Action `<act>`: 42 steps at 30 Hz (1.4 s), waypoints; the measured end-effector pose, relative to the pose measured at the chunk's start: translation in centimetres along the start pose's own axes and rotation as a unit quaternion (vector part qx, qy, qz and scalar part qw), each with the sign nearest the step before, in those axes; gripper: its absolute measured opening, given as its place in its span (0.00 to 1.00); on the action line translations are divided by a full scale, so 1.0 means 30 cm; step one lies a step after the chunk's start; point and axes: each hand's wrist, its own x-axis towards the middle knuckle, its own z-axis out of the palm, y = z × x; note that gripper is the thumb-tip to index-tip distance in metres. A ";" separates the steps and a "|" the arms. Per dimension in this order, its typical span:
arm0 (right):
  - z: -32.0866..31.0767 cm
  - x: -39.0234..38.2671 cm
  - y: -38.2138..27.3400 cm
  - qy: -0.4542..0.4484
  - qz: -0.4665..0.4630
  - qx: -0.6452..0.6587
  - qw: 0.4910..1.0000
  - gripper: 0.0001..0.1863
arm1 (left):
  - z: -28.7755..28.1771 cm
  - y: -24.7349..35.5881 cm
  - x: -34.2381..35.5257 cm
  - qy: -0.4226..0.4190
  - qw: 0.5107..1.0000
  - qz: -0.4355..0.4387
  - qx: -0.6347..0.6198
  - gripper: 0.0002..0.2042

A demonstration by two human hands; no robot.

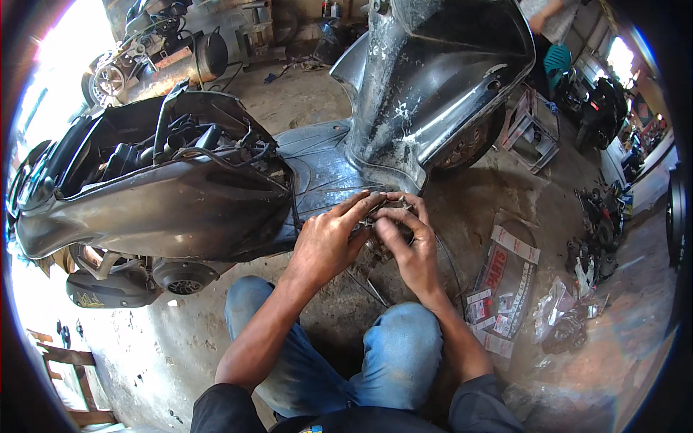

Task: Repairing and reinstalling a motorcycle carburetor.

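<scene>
At the bottom of the frame, the person's knees in faded blue jeans [393,353] jut forward over the stained concrete floor [180,339]. Just above them, at the centre, both hands meet over a small dark metal part [377,232]. The left hand [328,242] lies over it with fingers stretched long and flat toward the right, only loosely curled. The right hand [404,242] is bent round it from the other side, fingers folded in and pinching. How firmly either grips I cannot tell, since the part is mostly hidden between the fingers. A thin dark cable [451,267] curves down from the hands on the right.

To the lower right, a flattened cardboard parts box with red and white labels [505,278] lies on the floor, with small plastic packets [559,303] beside it.

Behind the hands stands a stripped grey scooter [173,202], its open engine bay at the left, its footboard [317,162] at the centre and its scuffed front shield [433,79] rising at the top. Farther off, at the upper right, sits a grey plastic crate [534,133]; another motorcycle [137,58] stands in the upper left.
</scene>
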 end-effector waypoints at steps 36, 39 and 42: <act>-0.047 -0.010 0.051 -0.054 0.016 0.022 0.998 0.14 | 0.044 0.018 0.003 -0.006 0.999 0.024 0.028 0.33; -0.052 -0.015 0.045 -0.048 0.027 0.059 0.997 0.14 | 0.047 0.024 0.002 -0.002 1.000 -0.015 0.005 0.35; -0.051 -0.013 0.043 -0.050 0.029 0.057 0.997 0.13 | 0.046 0.024 0.004 0.007 1.000 -0.006 0.015 0.36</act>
